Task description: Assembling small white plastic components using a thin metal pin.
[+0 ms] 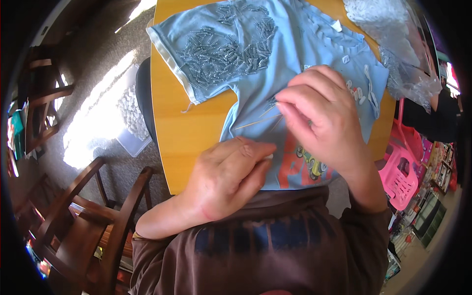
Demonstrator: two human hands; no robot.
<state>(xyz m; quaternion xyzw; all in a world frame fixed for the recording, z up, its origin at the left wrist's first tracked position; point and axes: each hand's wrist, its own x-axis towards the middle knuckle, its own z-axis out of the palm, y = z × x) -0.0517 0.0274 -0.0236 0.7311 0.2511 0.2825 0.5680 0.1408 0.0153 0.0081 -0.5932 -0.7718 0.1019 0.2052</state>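
A light blue T-shirt (290, 54) with a printed front lies spread over the wooden table. On its sleeve side sits a heap of small dark ridged metal pieces, like springs (211, 56). My right hand (322, 115) hovers over the shirt's middle, thumb and forefinger pinched at a small dark spring-like piece (270, 102). Below that pinch, thin straw-coloured strands (253, 123) run across the cloth. My left hand (231, 174) is closed near the shirt's lower edge, a small white piece (269, 157) showing at its fingertips. Its palm side is hidden.
Small white pieces (355, 91) lie on the shirt's right part. Clear plastic bags (378, 24) rest at the far right corner. A pink basket (400, 177) stands right of the wooden table (172, 142). Wooden chairs (88, 231) and a tray of white pieces (132, 118) are at left.
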